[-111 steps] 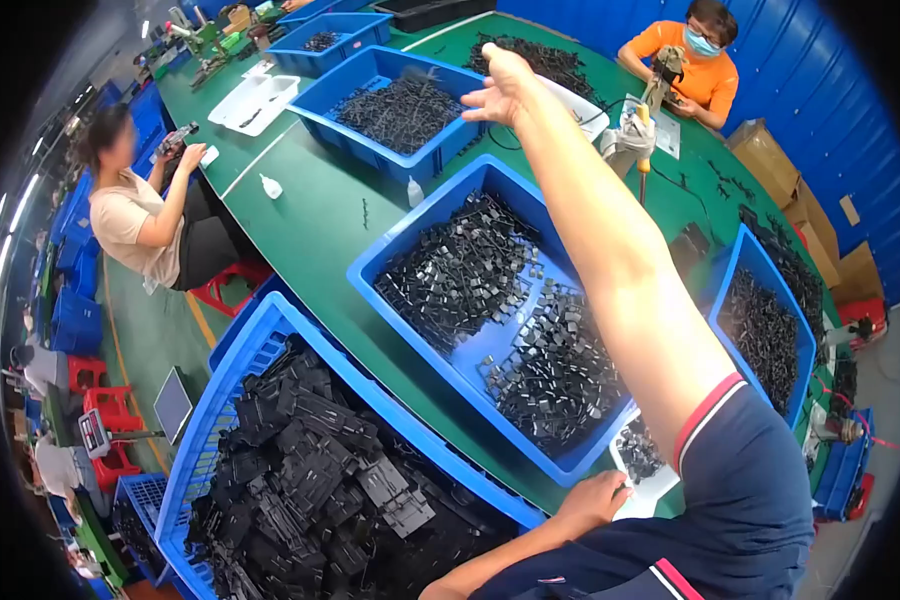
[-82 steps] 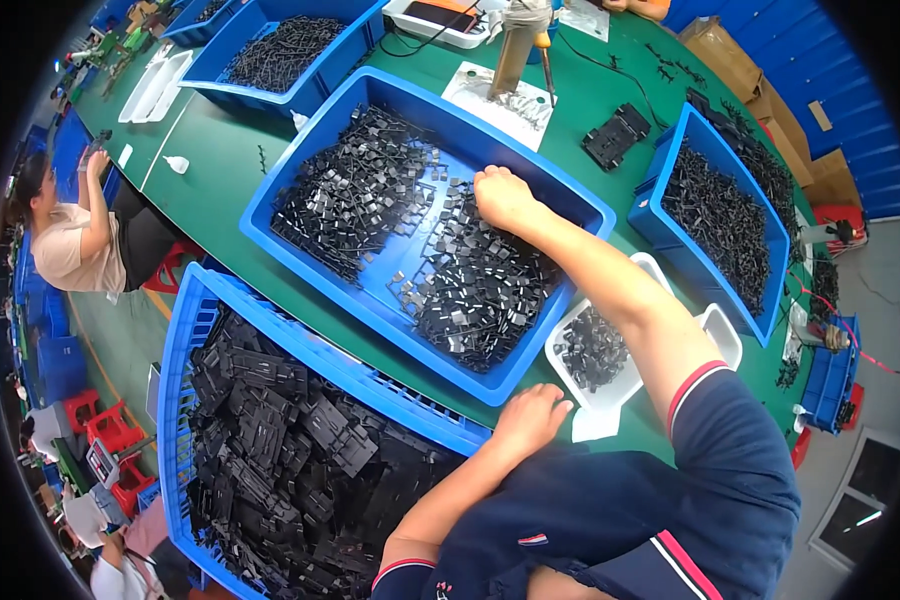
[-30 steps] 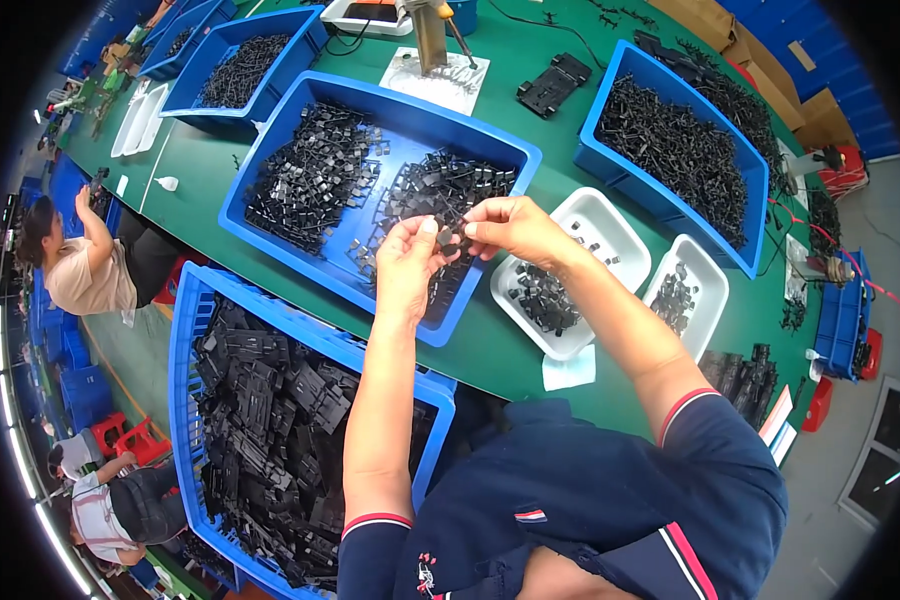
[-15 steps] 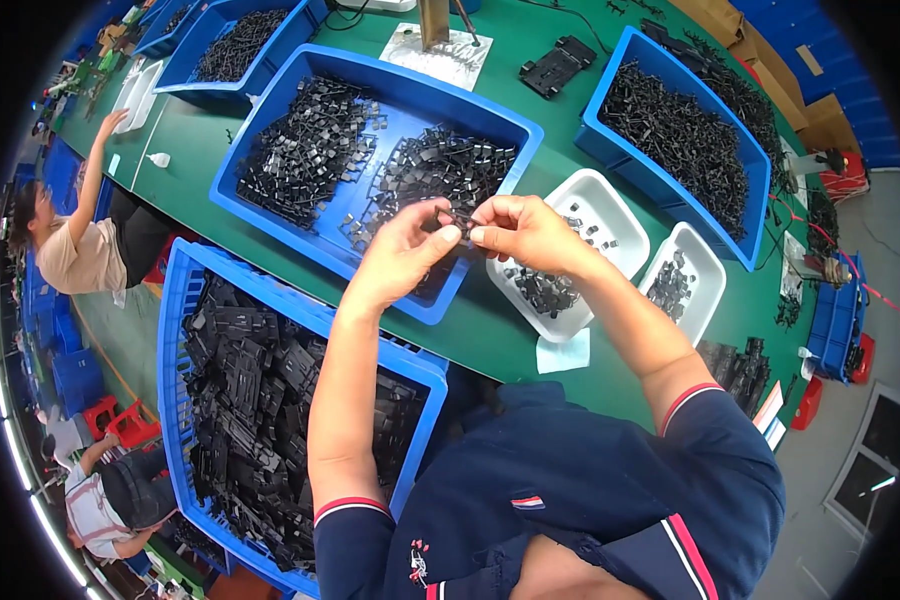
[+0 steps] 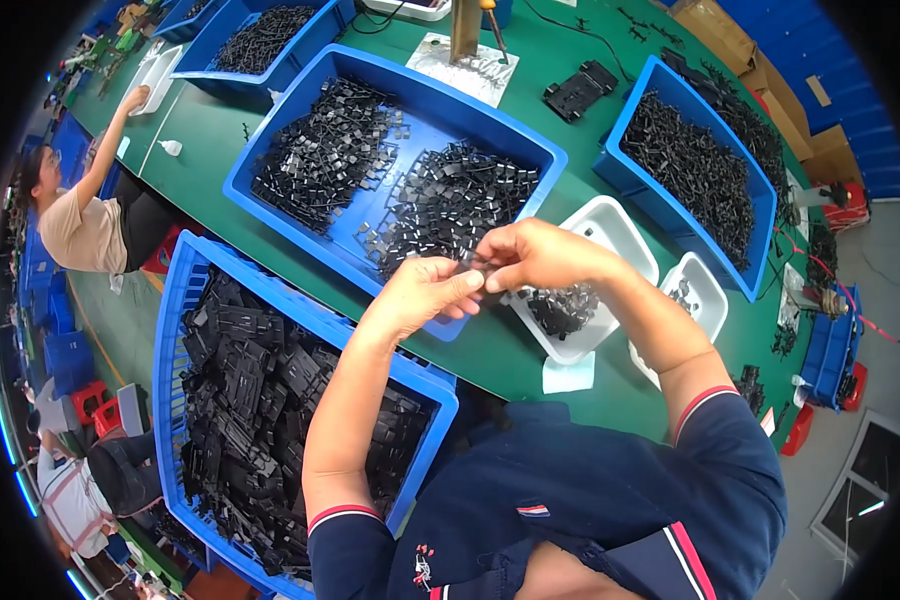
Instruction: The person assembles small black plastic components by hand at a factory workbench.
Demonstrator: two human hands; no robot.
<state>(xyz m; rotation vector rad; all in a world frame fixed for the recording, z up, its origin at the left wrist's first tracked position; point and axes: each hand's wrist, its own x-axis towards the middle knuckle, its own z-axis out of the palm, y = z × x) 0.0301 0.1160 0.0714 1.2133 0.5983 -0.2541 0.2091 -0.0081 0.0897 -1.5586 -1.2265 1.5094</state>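
Close to the body, over the near right end of the large blue tub (image 5: 440,115) as seen from above, the left hand (image 5: 422,296) and right hand (image 5: 550,255) meet fingertip to fingertip around a small dark part (image 5: 477,267). Fingers on both sides are pinched narrow on it; the left hand comes from below and to its left, the right hand from its right and slightly farther out, so neither is clearly nearer. Most of the part is covered, and which way its long axis runs cannot be told. Just right of the fingers, on the worktop (image 5: 618,388), stands a white tray (image 5: 620,232), partly behind the right hand. Beyond the hands, inside the tub, lie two heaps of small dark pieces, the right-hand heap (image 5: 460,205) nearer the fingers than the left-hand heap (image 5: 320,150).
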